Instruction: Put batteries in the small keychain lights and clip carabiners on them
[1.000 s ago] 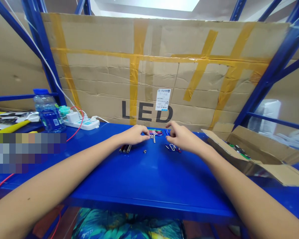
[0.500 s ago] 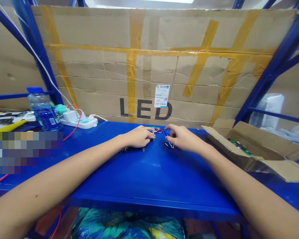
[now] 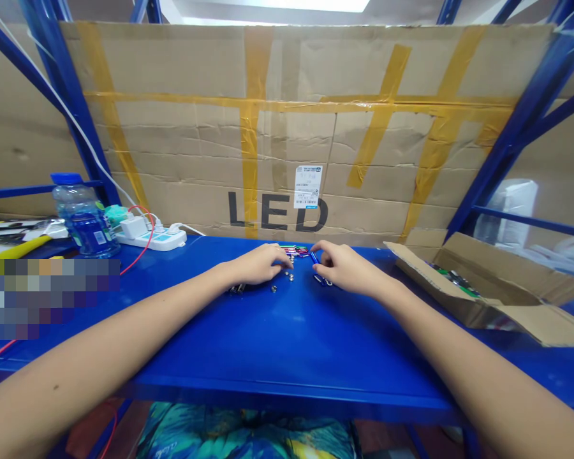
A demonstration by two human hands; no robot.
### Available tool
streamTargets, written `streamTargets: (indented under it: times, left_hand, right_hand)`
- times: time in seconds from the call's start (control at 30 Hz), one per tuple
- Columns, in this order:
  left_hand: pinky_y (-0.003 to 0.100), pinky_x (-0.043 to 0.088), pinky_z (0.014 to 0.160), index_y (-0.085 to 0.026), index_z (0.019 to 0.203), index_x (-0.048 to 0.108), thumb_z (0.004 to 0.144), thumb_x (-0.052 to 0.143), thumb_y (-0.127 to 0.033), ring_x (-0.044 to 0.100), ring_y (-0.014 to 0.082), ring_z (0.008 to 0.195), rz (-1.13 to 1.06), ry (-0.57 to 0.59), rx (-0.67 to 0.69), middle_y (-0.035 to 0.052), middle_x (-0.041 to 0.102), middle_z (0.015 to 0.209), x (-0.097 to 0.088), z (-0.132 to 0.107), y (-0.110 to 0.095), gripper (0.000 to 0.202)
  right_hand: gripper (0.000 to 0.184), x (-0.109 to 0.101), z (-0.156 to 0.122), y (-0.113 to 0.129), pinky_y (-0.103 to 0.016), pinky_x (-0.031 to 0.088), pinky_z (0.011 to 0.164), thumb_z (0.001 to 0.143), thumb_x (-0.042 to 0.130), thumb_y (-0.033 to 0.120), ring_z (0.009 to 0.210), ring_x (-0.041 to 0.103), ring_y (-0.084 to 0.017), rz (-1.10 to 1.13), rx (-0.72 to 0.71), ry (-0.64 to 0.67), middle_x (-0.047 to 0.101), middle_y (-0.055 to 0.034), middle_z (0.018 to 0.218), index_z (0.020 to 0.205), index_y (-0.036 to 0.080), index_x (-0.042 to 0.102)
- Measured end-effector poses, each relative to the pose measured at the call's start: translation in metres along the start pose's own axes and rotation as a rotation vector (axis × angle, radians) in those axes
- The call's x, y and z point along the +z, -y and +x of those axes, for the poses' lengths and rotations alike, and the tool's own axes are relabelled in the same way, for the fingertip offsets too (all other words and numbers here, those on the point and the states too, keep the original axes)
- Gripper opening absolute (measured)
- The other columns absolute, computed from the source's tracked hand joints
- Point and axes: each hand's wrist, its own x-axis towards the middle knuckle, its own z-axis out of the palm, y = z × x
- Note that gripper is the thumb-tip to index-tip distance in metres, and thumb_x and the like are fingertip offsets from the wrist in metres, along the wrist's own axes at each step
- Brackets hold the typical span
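Note:
Both my forearms reach across the blue shelf top [image 3: 287, 338]. My left hand [image 3: 261, 262] lies palm down with its fingers curled, the tips beside a row of small coloured metal tubes [image 3: 297, 250]; what they pinch, if anything, is hidden. A few small silver round parts [image 3: 289, 276] lie just in front of it, and dark tubes [image 3: 236, 289] show under its wrist. My right hand [image 3: 340, 264] is curled too, thumb and forefinger closed on a small blue tube [image 3: 314, 257]. Small clips [image 3: 321, 279] lie under its fingers.
A taped cardboard sheet marked LED [image 3: 277, 213] closes the back. At the left stand a water bottle [image 3: 83, 220] and a white power strip [image 3: 150, 237] with a red wire [image 3: 138, 252]. An open cardboard box [image 3: 483, 287] lies at the right. Blue rack posts [image 3: 521, 121] frame both sides.
Both hands have drawn slightly closer together over the small parts. The left hand's fingers have curled in. The silver parts show again in front of it.

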Motion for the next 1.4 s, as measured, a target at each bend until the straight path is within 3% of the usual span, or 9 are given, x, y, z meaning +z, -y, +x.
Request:
streamTargets:
  times: [0.13,0.23,0.33,0.47,0.57,0.7,0.83,0.93,1.4]
  left_hand:
    - [0.034,0.044,0.091,-0.021,0.104,0.072,0.086,0.055,-0.012,0.062,0.0210,0.100,0.079,0.029,0.038,0.0064,0.073,0.104,0.002,0.003,-0.001,0.027]
    - [0.029,0.045,0.078,-0.020,0.092,0.073,0.084,0.055,-0.010,0.064,0.0192,0.083,0.078,0.101,0.045,0.0052,0.073,0.089,0.002,0.006,-0.006,0.023]
    - [0.027,0.042,0.067,-0.017,0.081,0.071,0.081,0.053,-0.008,0.061,0.0184,0.073,0.096,0.125,-0.034,0.0054,0.070,0.078,-0.002,0.006,-0.012,0.020]
    - [0.026,0.040,0.061,-0.015,0.079,0.065,0.080,0.056,-0.013,0.059,0.0174,0.069,0.144,0.183,-0.149,0.0062,0.067,0.079,-0.011,0.001,-0.016,0.010]
    - [0.026,0.041,0.061,-0.015,0.084,0.063,0.085,0.056,-0.018,0.060,0.0163,0.070,0.120,0.074,-0.131,0.0061,0.067,0.080,-0.019,-0.005,-0.020,0.008]
    - [0.026,0.046,0.070,-0.017,0.094,0.062,0.090,0.054,-0.021,0.063,0.0151,0.078,-0.054,-0.258,-0.047,0.0035,0.069,0.087,-0.021,-0.009,-0.034,0.009]
    - [0.027,0.049,0.075,-0.018,0.093,0.061,0.090,0.055,-0.019,0.065,0.0141,0.082,-0.147,-0.383,0.065,0.0030,0.070,0.090,-0.014,-0.009,-0.047,0.007]
    - [0.026,0.049,0.073,-0.017,0.090,0.061,0.089,0.057,-0.017,0.063,0.0133,0.080,-0.123,-0.422,0.085,0.0019,0.068,0.086,-0.010,-0.008,-0.048,0.004]
    - [0.027,0.047,0.074,-0.017,0.091,0.065,0.092,0.052,-0.021,0.061,0.0147,0.081,-0.003,-0.339,0.135,0.0049,0.065,0.088,-0.011,-0.011,-0.046,0.013]
  right_hand:
    - [0.030,0.007,-0.001,0.007,-0.026,0.033,0.055,0.083,0.054,0.022,0.062,0.054,-0.015,0.033,-0.023,0.002,0.065,-0.0015,0.074,0.112,0.017,0.059]
    - [0.018,0.017,-0.002,0.013,-0.026,0.034,0.057,0.081,0.052,0.019,0.063,0.054,-0.015,0.059,-0.043,0.021,0.065,-0.0024,0.076,0.096,0.017,0.062]
    - [0.007,0.025,-0.001,0.016,-0.026,0.036,0.060,0.078,0.052,0.017,0.065,0.053,-0.014,0.081,-0.071,0.022,0.064,-0.0026,0.076,0.082,0.017,0.058]
    - [0.009,0.027,0.000,0.016,-0.027,0.039,0.065,0.076,0.052,0.013,0.069,0.053,-0.015,0.113,-0.124,-0.003,0.063,-0.0018,0.078,0.081,0.018,0.056]
    - [0.016,0.024,0.000,0.015,-0.029,0.042,0.072,0.075,0.049,0.009,0.077,0.057,-0.016,0.185,-0.181,-0.042,0.065,-0.0030,0.086,0.086,0.018,0.058]
    - [0.021,0.022,0.000,0.016,-0.031,0.044,0.080,0.076,0.047,0.007,0.086,0.060,-0.017,0.294,-0.203,-0.084,0.067,-0.0036,0.092,0.088,0.018,0.060]
    - [0.022,0.024,0.000,0.019,-0.032,0.046,0.081,0.078,0.050,0.011,0.089,0.062,-0.018,0.426,-0.198,-0.082,0.069,-0.0057,0.097,0.095,0.017,0.063]
    - [0.018,0.026,0.001,0.019,-0.032,0.047,0.080,0.078,0.051,0.014,0.087,0.062,-0.018,0.484,-0.203,-0.084,0.069,-0.0056,0.095,0.092,0.016,0.064]
    - [0.018,0.027,0.003,0.017,-0.034,0.048,0.084,0.075,0.053,0.013,0.088,0.062,-0.018,0.508,-0.212,-0.104,0.070,-0.0040,0.092,0.088,0.018,0.065]
